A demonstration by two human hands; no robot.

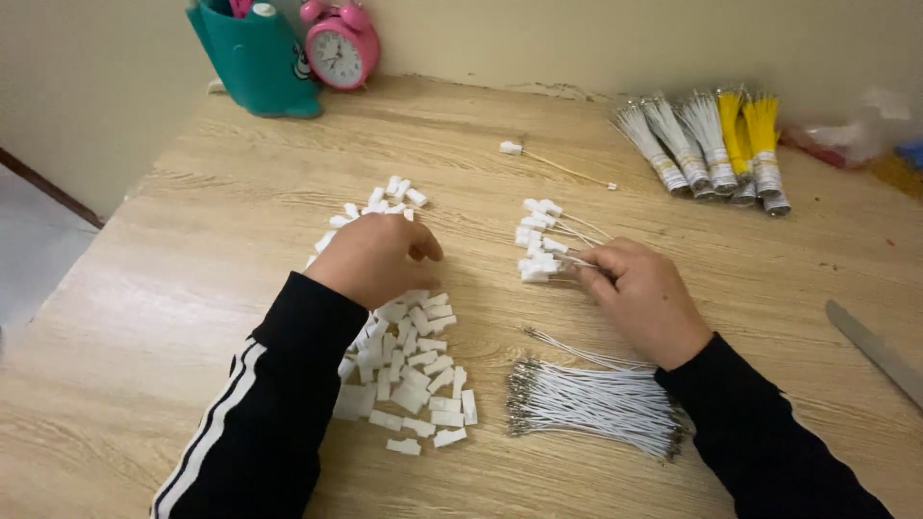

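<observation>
My left hand (373,258) rests curled over a scattered pile of small white plastic connectors (415,370) on the wooden table (192,240); whether it holds one is hidden. My right hand (642,293) pinches thin white wires whose ends carry white connectors, at a small cluster of finished pieces (538,240). A loose bundle of white wires with metal tips (591,399) lies just below my right wrist. One finished wire with a connector (553,163) lies alone farther back.
Bundles of white and yellow wires (707,144) lie at the back right. A teal holder (255,58) and a pink alarm clock (338,43) stand at the back left by the wall. A metal blade (880,351) lies at the right edge.
</observation>
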